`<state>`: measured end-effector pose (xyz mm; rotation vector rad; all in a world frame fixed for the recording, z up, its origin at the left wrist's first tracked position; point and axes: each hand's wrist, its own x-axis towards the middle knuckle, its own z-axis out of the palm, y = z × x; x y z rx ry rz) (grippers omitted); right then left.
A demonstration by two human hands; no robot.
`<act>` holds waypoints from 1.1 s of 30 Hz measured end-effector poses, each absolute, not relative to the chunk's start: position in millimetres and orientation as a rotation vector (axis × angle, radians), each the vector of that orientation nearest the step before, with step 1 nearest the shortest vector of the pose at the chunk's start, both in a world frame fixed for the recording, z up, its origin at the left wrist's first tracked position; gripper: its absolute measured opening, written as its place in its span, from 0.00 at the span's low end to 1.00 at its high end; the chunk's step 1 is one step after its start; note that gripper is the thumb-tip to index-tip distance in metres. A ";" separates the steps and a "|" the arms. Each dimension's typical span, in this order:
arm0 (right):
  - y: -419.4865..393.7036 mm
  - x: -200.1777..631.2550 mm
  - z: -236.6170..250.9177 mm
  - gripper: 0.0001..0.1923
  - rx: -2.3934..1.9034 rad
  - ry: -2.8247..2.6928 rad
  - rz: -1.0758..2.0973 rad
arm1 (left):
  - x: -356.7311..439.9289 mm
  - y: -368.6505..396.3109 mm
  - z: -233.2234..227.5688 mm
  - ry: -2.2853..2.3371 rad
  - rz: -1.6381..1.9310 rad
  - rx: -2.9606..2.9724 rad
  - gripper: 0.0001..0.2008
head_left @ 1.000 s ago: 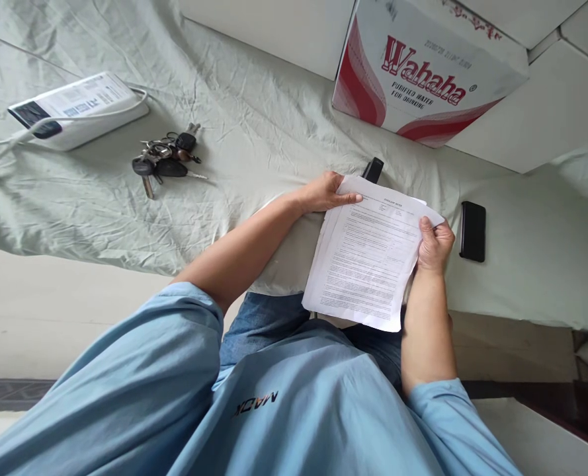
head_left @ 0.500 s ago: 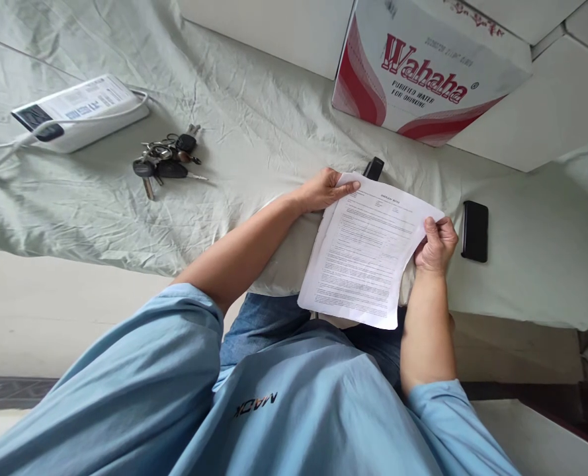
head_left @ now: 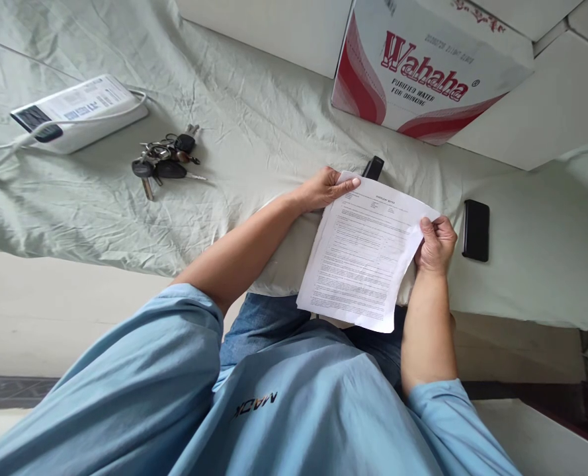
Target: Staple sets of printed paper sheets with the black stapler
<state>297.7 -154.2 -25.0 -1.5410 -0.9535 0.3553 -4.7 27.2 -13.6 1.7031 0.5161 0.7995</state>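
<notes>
Vs 1 s ago: the papers [head_left: 356, 258] are swung slightly, bottom edge now a bit further L in view. At the top R corner, a sheet stuck out past the top one earlier; now the top edge looks like one clean line, w/ the R hand [head_left: 436, 244] on that corner. L hand [head_left: 326, 190] is approx where it was. Phone [head_left: 477, 230] shows a touch further R in view; keys [head_left: 167, 158] & white device [head_left: 88, 99] look abt the same.

Papers: long axis runs from the lap outward, far end leaning R. Printed heading is at the far end, toward the carton [head_left: 422, 73]; text side up, lines upright to the wearer. Sheet edges fan a little along the L side. Papers are held over the near edge of the cloth-covered counter [head_left: 254, 119], bottom end above the lap.

Grip, both hands: clamped on the papers. L thumb on top at the upper L corner, R thumb on top at the upper R; other fingers go behind, mostly hidden. Black object [head_left: 374, 168] pokes out just past the top edge, partly covered. Phone lies flat near R hand, not touching.
</notes>
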 end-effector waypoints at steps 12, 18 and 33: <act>-154.4 301.8 -21.6 0.41 -1.556 -0.919 0.395 | -1.9 30.8 -13.9 0.450 0.706 1.806 0.43; -153.0 296.0 -16.4 0.42 -1.538 -0.879 0.435 | -0.2 30.3 -13.8 0.479 0.715 1.818 0.43; -154.8 296.6 -13.4 0.43 -1.559 -0.914 0.434 | -2.9 29.9 -13.1 0.584 0.663 1.812 0.41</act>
